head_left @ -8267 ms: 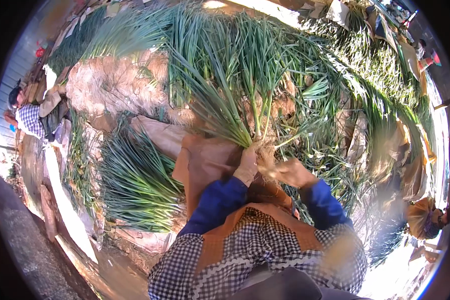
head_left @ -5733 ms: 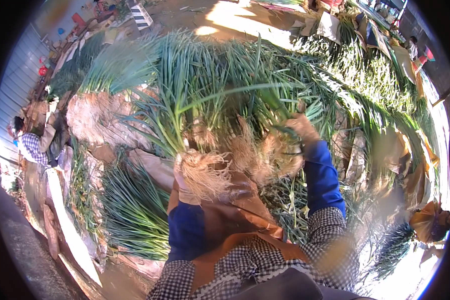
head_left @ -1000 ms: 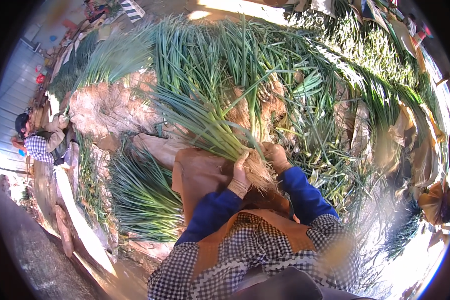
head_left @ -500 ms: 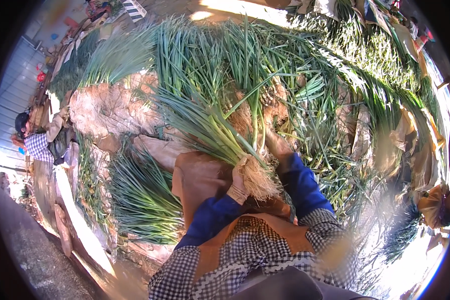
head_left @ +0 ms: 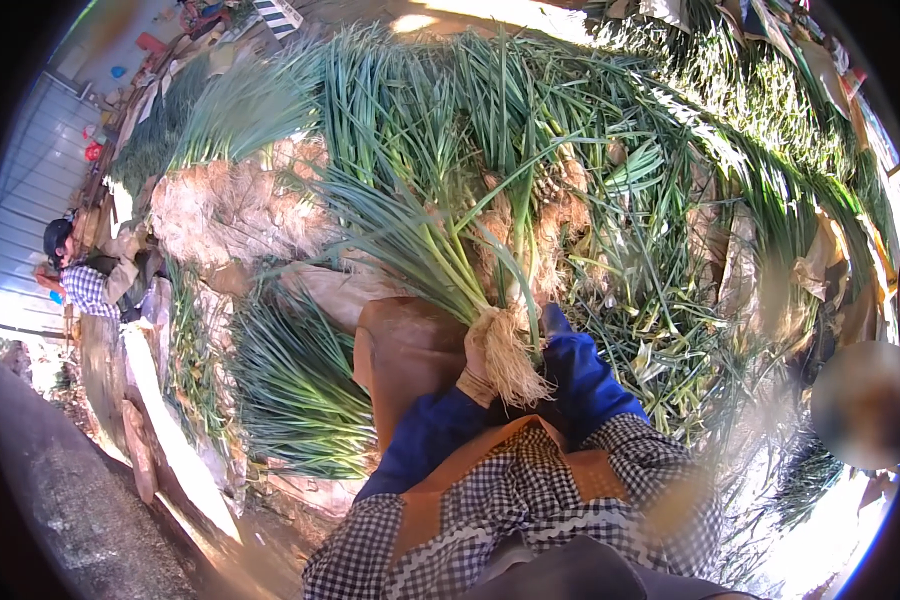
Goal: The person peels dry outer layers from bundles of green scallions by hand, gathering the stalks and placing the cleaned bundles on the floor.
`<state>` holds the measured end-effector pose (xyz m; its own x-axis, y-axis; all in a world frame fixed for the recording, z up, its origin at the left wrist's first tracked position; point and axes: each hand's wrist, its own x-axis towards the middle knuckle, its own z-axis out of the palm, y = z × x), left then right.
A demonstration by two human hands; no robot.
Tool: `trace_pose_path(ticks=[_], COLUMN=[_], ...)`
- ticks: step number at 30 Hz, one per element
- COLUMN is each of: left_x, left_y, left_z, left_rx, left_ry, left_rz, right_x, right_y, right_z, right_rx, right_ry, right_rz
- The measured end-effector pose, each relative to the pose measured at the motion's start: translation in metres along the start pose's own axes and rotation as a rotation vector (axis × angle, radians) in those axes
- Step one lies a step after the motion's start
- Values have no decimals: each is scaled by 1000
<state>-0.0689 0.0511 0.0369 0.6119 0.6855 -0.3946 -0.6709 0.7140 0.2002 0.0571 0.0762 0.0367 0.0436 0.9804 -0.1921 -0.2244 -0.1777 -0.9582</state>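
Note:
My left hand [head_left: 475, 352] is closed around the root end of a bunch of green onions [head_left: 460, 285], held in front of my lap. Its long leaves fan toward the upper left, and pale stringy roots [head_left: 515, 365] hang below. My right hand is hidden behind the stalks and roots; only its blue sleeve [head_left: 580, 370] shows close beside the bunch. A stalk with a bent leaf [head_left: 515, 270] lies along the bunch's right side. Just beyond, more onions with brownish roots [head_left: 567, 200] rest on the pile.
Large heaps of green onions [head_left: 400, 110] spread across the far side, with a rooty stack [head_left: 235, 215] at left. Another bundle [head_left: 305, 385] lies left of my knee [head_left: 400, 345]. Loose leaves [head_left: 650, 310] litter the right. Another person [head_left: 95, 285] works at far left.
My right hand has drawn back from the stalks beyond and come in beside the bunch, now out of sight. A stalk there has moved nearer. My left hand keeps its hold.

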Motion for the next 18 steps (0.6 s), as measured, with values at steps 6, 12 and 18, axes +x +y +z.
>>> trace_pose_path(ticks=[6,12,18], left_x=[-12,-11,3], left_y=[11,2,2], left_z=[28,26,-3], left_rx=[108,-40,-3], left_ry=[-58,-51,-54], left_rz=[106,17,9], right_x=[-65,-66,-5], right_y=[-11,-30,-17], right_z=[-81,-136,-29], right_rx=[-1098,-511,374], right_ry=[-229,162,90], right_rz=[493,135,77])
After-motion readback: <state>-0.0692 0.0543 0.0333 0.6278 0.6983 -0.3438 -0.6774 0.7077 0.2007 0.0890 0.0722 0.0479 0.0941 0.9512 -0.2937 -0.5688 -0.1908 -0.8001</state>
